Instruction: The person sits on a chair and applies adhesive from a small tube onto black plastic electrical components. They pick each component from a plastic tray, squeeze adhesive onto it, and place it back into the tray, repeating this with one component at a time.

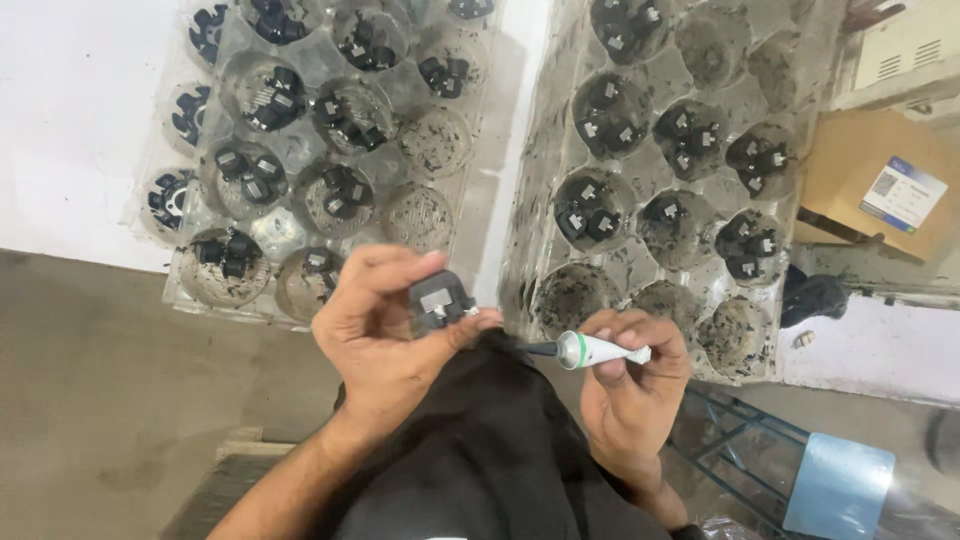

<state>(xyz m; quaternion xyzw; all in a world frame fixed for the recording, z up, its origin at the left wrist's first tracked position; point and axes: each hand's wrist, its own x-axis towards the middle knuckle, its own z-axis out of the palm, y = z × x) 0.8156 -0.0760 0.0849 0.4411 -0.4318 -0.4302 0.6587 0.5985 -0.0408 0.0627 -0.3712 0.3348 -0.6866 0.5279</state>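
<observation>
My left hand (pixel 385 335) pinches a small black plastic part (pixel 438 300) with a metal plate on its face, held just below the trays. My right hand (pixel 632 385) grips a small white tube (pixel 598 351) with a green band and a dark nozzle. The nozzle points left toward the part and stops a few centimetres short of it. A dark cloth (pixel 480 450) lies under both hands.
Two clear plastic cup trays sit on the white table, the left tray (pixel 195 290) and the right tray (pixel 535 215), with similar black parts in many cups. A cardboard box (pixel 870 170) stands at the right. A blue metal frame (pixel 745 440) and concrete floor (pixel 110 400) lie below.
</observation>
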